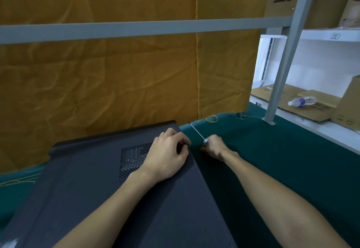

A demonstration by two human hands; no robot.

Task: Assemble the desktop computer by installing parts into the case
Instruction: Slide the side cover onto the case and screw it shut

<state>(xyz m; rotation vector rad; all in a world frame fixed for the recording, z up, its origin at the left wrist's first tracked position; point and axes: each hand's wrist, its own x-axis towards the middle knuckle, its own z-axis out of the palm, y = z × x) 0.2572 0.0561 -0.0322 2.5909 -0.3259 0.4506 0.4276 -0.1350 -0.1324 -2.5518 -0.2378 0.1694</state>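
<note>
Lying on its side on the green table cover [272,150], the dark computer case [120,199] fills the lower left of the head view, its closed side panel facing up with a perforated vent patch [132,158] near the middle. The left hand [167,154] rests on that panel beside the vent, at the case's right edge, with its fingers curled down over the edge; whether they pinch anything there I cannot tell. Just beside it, off the case and over the table cover, the right hand [214,147] grips a screwdriver [196,131], whose thin metal shaft points up and to the left, away from the person. Behind the case hangs a wrinkled orange cloth [116,72] crossed by a grey metal bar [136,30]. To the right, a white shelf [311,124] holds flattened cardboard [311,109] and a plastic water bottle [302,101] lying on its side.
</note>
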